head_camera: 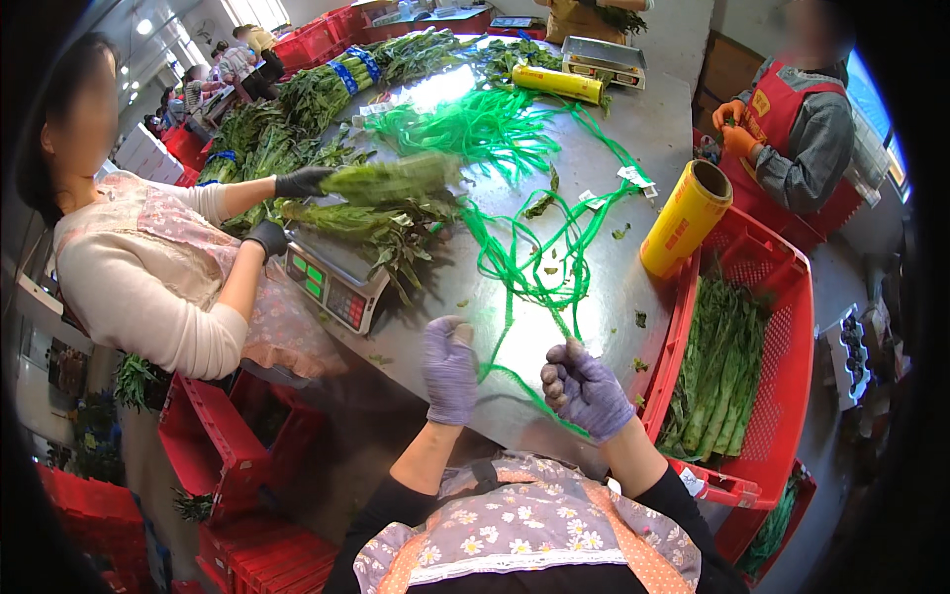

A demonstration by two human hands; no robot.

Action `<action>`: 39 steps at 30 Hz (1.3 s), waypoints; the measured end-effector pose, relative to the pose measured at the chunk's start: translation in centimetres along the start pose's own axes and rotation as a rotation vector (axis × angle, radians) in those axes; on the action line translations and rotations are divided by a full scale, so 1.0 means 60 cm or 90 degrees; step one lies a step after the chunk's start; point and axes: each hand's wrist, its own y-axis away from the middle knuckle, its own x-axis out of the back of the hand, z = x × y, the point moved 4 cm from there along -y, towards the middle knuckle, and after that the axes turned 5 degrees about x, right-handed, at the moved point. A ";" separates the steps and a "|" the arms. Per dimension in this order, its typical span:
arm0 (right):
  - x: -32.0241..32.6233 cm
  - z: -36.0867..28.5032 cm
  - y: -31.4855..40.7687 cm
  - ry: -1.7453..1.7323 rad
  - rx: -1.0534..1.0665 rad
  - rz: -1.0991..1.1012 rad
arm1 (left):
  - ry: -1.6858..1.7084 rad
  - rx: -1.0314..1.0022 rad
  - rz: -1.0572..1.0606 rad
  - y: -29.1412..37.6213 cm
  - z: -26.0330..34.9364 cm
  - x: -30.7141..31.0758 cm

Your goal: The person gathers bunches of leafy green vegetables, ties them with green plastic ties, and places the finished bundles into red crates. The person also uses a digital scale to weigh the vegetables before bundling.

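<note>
Both my hands wear purple gloves with dirty fingertips, above the near edge of the metal table. My left hand [450,371] is raised and slightly blurred, close to a green mesh strand; its grip cannot be made out. My right hand [586,390] has curled fingers, with a green mesh strand pinched at thumb and forefinger. Loose green mesh netting [531,275] lies tangled on the table in front of my hands, some of it with white tags. A larger pile of green netting [475,130] lies farther back. A yellow film roll [686,217] stands at the right.
At left, a co-worker in dark gloves handles leafy stem vegetables [393,182] over a digital scale [338,286]. A red crate [787,371] of long green stems stands right. Another person stands behind it. Red crates [215,445] sit lower left. A second scale [605,63] is farther back.
</note>
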 end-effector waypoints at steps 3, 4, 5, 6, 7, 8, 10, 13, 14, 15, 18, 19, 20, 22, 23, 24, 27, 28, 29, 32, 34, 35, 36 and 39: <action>-0.035 -0.011 -0.015 0.267 0.047 0.056 | -0.151 -0.127 -0.043 0.014 0.000 -0.010; -0.054 -0.012 -0.016 0.370 0.059 0.052 | -0.188 -0.161 -0.046 0.023 0.010 -0.016; -0.069 -0.010 -0.016 0.474 0.070 0.047 | -0.226 -0.195 -0.050 0.028 0.016 -0.021; -0.082 -0.001 -0.014 0.529 0.100 0.000 | -0.283 -0.265 -0.027 0.028 0.017 -0.024; -0.075 0.003 -0.014 0.547 0.063 0.015 | -0.252 -0.204 -0.029 0.028 0.012 -0.024; -0.065 0.005 -0.016 0.565 0.025 0.030 | -0.220 -0.142 -0.032 0.029 0.013 -0.024; -0.044 0.006 -0.019 0.521 -0.043 0.066 | -0.148 -0.067 -0.011 0.024 0.012 -0.021; -0.033 0.018 -0.005 0.225 0.016 0.102 | -0.021 -0.010 0.039 0.009 0.008 -0.014; -0.025 0.022 -0.004 0.144 0.016 0.090 | 0.027 0.016 0.044 0.004 0.006 -0.015; -0.020 0.026 -0.005 0.121 0.012 0.087 | 0.074 0.041 0.051 0.002 0.002 -0.014; -0.022 0.032 -0.006 0.045 -0.035 0.036 | 0.048 0.047 0.032 0.005 -0.006 -0.021; -0.032 0.030 -0.003 0.015 -0.076 -0.009 | 0.034 0.029 -0.004 0.006 -0.005 -0.024; -0.042 0.030 -0.002 -0.015 -0.116 -0.055 | 0.019 0.011 -0.039 0.010 -0.004 -0.027; -0.030 0.034 -0.008 0.153 -0.154 -0.023 | 0.018 0.003 -0.102 0.017 0.000 -0.037; -0.026 0.035 -0.011 0.237 -0.173 -0.007 | -0.041 -0.030 -0.104 0.018 0.002 -0.039; -0.061 0.029 -0.003 0.396 -0.139 -0.007 | -0.101 -0.064 -0.101 0.018 0.003 -0.037; -0.068 0.026 -0.005 0.569 -0.084 0.033 | -0.236 -0.155 -0.088 0.016 -0.003 -0.033; -0.068 0.025 -0.006 0.551 -0.076 0.031 | -0.262 -0.215 -0.088 0.015 0.001 -0.035; -0.065 0.025 -0.006 0.537 -0.061 0.036 | -0.288 -0.276 -0.087 0.016 0.005 -0.036; -0.050 0.024 -0.004 0.488 0.003 0.080 | -0.181 -0.054 -0.085 0.020 -0.002 -0.037; -0.040 0.017 0.000 0.448 0.065 0.143 | -0.267 -0.298 -0.027 0.028 0.038 -0.036; -0.040 0.013 0.005 0.451 0.085 0.151 | -0.307 -0.420 0.003 0.036 0.059 -0.035; -0.042 0.008 0.012 0.455 0.102 0.157 | -0.289 -0.364 -0.053 0.048 0.063 -0.026; -0.047 0.005 0.030 0.478 0.171 0.177 | -0.307 -0.170 -0.258 0.090 0.058 -0.034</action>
